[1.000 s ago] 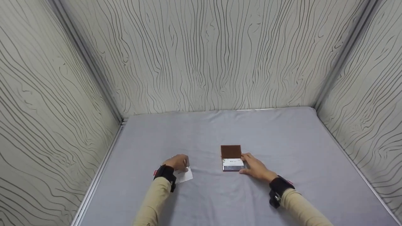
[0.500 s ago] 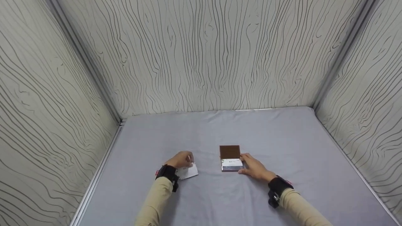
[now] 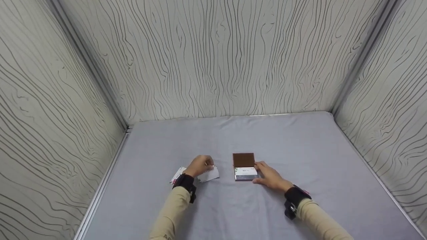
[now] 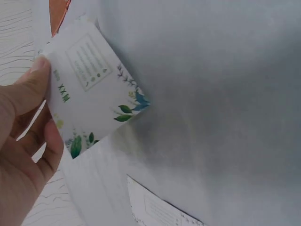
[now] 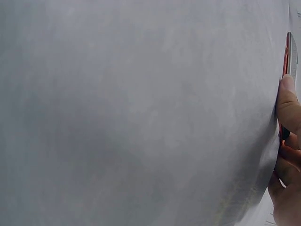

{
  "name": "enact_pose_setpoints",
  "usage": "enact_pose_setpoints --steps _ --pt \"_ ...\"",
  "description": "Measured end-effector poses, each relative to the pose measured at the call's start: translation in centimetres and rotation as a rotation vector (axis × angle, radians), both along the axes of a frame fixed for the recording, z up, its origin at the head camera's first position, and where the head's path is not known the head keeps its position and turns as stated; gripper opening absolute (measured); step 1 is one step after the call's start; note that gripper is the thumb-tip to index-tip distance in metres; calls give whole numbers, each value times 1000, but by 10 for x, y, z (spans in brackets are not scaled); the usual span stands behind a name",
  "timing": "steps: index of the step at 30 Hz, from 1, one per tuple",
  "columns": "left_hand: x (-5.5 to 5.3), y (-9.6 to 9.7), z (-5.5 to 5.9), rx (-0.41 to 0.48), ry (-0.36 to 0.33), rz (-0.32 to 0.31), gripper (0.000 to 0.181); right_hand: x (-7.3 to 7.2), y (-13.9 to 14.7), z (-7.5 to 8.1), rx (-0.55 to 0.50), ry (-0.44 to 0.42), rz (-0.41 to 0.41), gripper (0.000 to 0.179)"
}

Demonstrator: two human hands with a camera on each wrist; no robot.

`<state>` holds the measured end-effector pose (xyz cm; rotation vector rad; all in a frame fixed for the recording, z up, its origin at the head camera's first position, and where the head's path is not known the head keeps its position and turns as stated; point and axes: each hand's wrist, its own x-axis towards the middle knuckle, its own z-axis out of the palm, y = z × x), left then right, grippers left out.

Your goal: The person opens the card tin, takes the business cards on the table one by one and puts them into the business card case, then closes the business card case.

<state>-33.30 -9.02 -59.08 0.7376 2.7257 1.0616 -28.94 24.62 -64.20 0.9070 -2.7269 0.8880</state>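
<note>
My left hand (image 3: pixel 200 165) pinches a white business card (image 4: pixel 96 96) by one edge, thumb on its printed face. Green and blue leaves decorate the card, which is raised off the cloth in the left wrist view. A second card (image 3: pixel 177 174) lies on the cloth to the left, partly behind the left wrist. My right hand (image 3: pixel 272 178) grips the right side of a brown card case (image 3: pixel 243 160), thumb at the near corner and fingers farther back. The case lies with its lid folded back, and white cards (image 3: pixel 246 171) show inside. In the right wrist view only the case's edge (image 5: pixel 286 61) shows.
A grey cloth (image 3: pixel 283 140) with light creases covers the table. Wood-grain patterned panels (image 3: pixel 213 60) enclose it at the back and both sides. Black camera straps (image 3: pixel 183 182) wrap both wrists.
My left hand has moved right and slightly away with the pinched card, nearer the case. The second card has come into sight behind the wrist. My right hand and the case have stayed nearly still.
</note>
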Motion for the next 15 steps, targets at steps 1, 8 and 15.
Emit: enact_pose_setpoints --steps 1,8,15 --pt "-1 2 0 1 18 -2 5 0 0 0 -1 -2 -1 65" --pt "-3 20 -4 18 119 -32 4 -4 1 -1 33 -128 -40 67" --pt "-4 39 -8 -25 246 -24 4 -2 1 2 39 -157 -60 67"
